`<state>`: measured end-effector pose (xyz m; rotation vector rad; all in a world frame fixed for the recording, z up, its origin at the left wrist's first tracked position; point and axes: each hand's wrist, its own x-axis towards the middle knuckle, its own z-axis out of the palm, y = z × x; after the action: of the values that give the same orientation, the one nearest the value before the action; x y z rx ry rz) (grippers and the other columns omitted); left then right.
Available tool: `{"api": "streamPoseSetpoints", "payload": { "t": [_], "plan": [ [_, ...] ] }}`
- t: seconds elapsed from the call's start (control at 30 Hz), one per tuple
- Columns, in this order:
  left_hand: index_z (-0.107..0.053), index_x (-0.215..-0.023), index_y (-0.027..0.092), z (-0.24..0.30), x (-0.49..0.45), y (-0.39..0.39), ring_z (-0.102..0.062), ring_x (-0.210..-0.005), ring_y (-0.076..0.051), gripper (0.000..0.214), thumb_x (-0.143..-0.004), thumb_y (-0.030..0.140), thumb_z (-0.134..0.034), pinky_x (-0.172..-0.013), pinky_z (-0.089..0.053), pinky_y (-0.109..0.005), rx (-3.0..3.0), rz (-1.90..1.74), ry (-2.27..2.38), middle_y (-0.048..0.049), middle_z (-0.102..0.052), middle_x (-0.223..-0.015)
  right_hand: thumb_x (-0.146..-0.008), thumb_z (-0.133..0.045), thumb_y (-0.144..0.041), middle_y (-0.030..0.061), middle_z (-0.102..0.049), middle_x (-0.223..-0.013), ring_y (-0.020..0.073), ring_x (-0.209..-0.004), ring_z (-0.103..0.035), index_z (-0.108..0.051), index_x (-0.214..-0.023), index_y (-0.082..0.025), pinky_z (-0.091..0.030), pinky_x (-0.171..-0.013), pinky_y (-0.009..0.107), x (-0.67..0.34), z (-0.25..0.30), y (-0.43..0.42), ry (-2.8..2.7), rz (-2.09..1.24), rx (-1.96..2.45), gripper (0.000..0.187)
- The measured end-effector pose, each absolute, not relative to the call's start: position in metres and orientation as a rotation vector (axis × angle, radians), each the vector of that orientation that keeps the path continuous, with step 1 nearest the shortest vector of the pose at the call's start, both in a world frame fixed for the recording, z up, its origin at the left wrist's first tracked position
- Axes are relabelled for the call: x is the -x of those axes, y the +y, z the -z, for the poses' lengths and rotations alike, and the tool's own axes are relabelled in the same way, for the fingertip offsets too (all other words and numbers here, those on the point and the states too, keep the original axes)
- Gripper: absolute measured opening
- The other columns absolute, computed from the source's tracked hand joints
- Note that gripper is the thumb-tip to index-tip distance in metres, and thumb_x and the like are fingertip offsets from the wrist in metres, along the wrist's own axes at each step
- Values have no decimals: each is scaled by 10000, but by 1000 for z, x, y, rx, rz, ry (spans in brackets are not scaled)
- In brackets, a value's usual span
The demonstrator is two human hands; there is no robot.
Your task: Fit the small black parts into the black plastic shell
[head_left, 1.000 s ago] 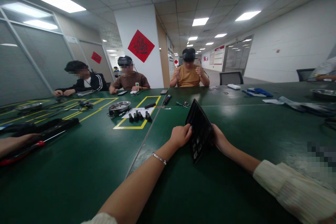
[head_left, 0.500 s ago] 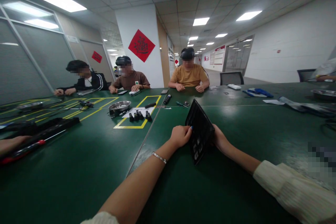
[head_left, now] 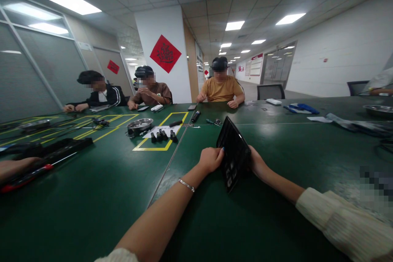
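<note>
Reaching forward and inward, the left hand (head_left: 211, 159) clamps its curled fingers on the left edge of a tilted black case (head_left: 233, 151), between both hands' fingers; the right hand (head_left: 257, 161) meets its right side, fingers hidden, grip impossible to tell.

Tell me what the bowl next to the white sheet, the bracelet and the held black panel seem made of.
Bowl: probably stainless steel, shiny, with bright reflections.
Bracelet: silvery metal, apparently polished; it catches bright highlights.
Black panel: perhaps plastic or glass; the glossy sheen fits either.
</note>
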<state>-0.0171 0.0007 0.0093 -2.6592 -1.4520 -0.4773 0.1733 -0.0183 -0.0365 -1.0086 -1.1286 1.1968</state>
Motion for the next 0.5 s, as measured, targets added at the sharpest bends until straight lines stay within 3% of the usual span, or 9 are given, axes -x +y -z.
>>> {"api": "streamPoseSetpoints", "payload": {
  "t": [0.2, 0.5],
  "plan": [
    [-519, -889, 197, -9, 17, 0, -574, -673, -171, 418, -882, 419, -164, -593, -349, -250, 2604, 500, -1435, -47, -612, -722, -746, -428, -474, -35, -487, -544, 110, -371, -438, -415, -1018, -171, -292, -296, 202, -173, 38, -17, -1132, -1167, 1032, 408],
    [-527, -799, 194, -12, 17, 0, -562, -660, -156, 448, -888, 405, -141, -586, -339, -241, 2672, 511, -1402, -42, -599, -691, -782, -402, -459, -27, -498, -580, 108, -384, -448, -421, -1031, -174, -325, -306, 213, -175, 42, -15, -1157, -1105, 1048, 379]
  ]
}}
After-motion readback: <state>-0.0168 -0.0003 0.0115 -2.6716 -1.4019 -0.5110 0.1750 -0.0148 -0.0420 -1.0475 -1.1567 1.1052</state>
